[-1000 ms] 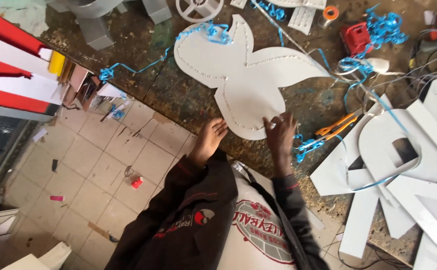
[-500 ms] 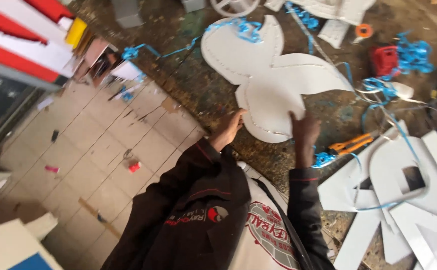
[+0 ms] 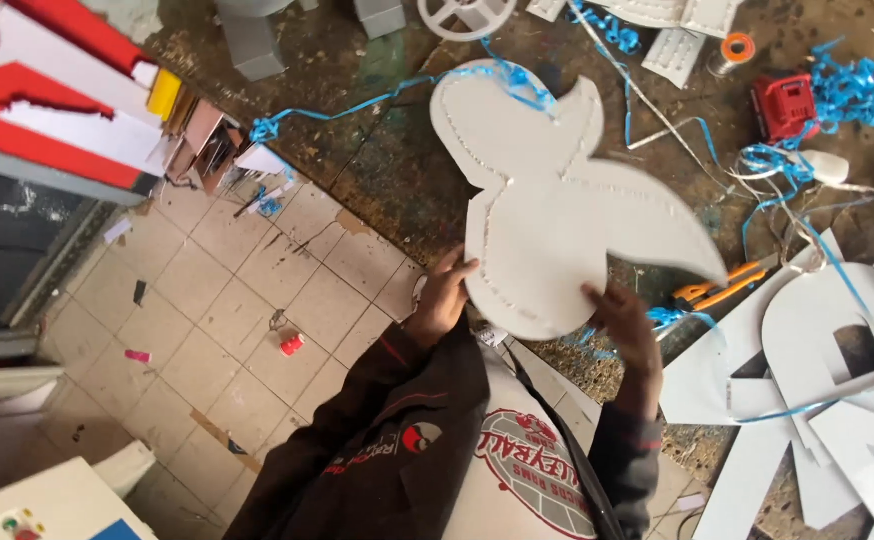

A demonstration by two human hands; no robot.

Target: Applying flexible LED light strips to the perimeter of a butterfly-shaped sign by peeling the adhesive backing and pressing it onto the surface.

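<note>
A person in a dark jacket grips a white cutout panel (image 3: 557,220) by its lower rim. The left hand (image 3: 444,295) curls around the panel's left edge, thumb laid over its face; the right hand (image 3: 622,318) clasps the bottom right edge, fingers closed on it. The winged, lobed panel sits over the near edge of the dark, worn counter (image 3: 377,170), though whether it rests flat or is lifted cannot be told. Just right of it lies an orange-handled cutter (image 3: 719,290) beside white cut letters (image 3: 837,380). Farther back, blue ribbon scraps (image 3: 847,90) tangle around a red power tool (image 3: 783,105).
</note>
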